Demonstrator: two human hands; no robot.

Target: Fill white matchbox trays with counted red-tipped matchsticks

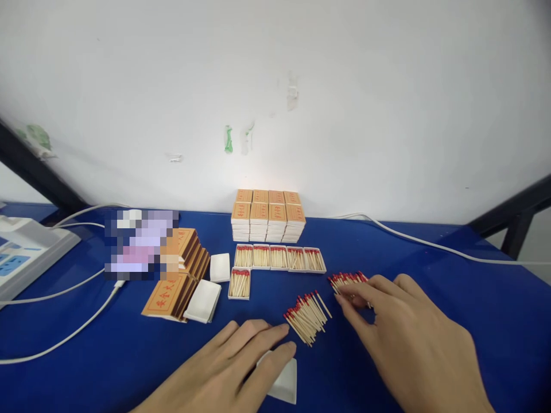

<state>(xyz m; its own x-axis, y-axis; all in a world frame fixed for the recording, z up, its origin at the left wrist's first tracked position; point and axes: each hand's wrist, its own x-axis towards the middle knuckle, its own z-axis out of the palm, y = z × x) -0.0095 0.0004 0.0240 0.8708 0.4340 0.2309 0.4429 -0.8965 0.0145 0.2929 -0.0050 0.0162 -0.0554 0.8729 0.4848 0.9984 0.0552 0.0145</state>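
My left hand (228,367) lies low with its fingers stretched out, over an empty white matchbox tray (284,381) that it partly covers. Its fingertips come close to a loose heap of red-headed matches (307,318). On the right, thumb and forefinger of my right hand (408,338) pinch at the near edge of a second pile of matches (348,279), which the hand partly hides. Beyond the heaps stands a row of trays filled with matches (279,258). One more filled tray (239,284) sits in front of the row's left end.
Stacked closed matchboxes (267,215) stand against the wall. At left are orange matchbox sleeves (167,295), white empty trays (202,301), a blurred phone-like object (144,241) and a power strip (26,255). White cables (413,238) cross the blue table (129,367).
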